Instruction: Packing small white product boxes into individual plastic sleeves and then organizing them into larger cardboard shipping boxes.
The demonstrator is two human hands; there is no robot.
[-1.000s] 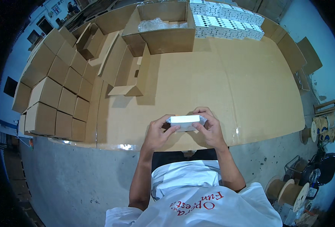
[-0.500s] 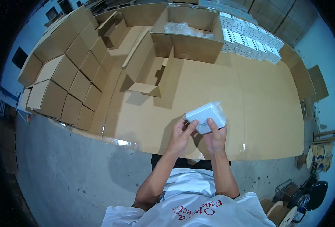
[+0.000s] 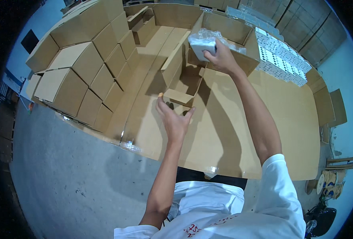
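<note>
White wrapped packet (image 3: 202,46) is gripped in the right hand (image 3: 220,57), held over the open carton (image 3: 224,30) at the far surface (image 3: 264,131). Left hand (image 3: 174,119) is spread, empty, near a carton flap (image 3: 178,95). Slick wrap could slip from the one-handed grip, or the packet could be caught on the carton wall.

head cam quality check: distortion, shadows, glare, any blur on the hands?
Head view: strong fisheye, cardboard sheet edges bow, black vignette at corners. Bluish cast on the floor. Soft arm shadows fall on the cardboard below both forearms. Small glare spots on the tape along the sheet's near edge. Left hand and right hand, gripping the white wrapped box, are fairly sharp.
</note>
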